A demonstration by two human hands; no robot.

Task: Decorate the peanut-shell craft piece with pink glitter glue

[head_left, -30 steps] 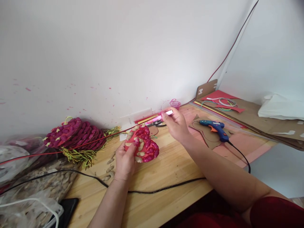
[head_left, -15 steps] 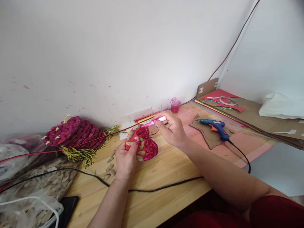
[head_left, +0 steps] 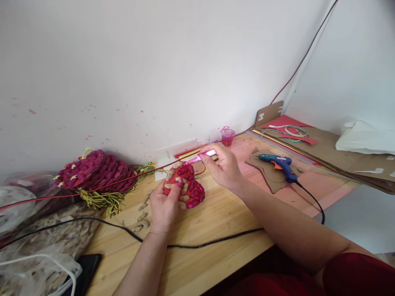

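Note:
My left hand (head_left: 163, 207) grips the near-left edge of a red heart-shaped piece (head_left: 185, 186) covered with peanut shells, some painted glittery pink and some plain. The piece rests tilted on the wooden table (head_left: 212, 230). My right hand (head_left: 224, 167) pinches a thin pink brush or pen (head_left: 202, 156), its tip touching the upper edge of the heart. A small cup of pink paint (head_left: 227, 137) stands by the wall behind my right hand.
A blue glue gun (head_left: 281, 165) lies on brown cardboard at right, its black cord (head_left: 216, 243) running across the table. Dark pink shell ornaments (head_left: 97, 174) sit at left, near loose peanut shells (head_left: 142, 216), plastic bags (head_left: 37, 255) and a black phone (head_left: 88, 267).
My right hand has moved left and down, bringing the brush tip from above the table back to the heart's top edge. The left hand has kept its hold.

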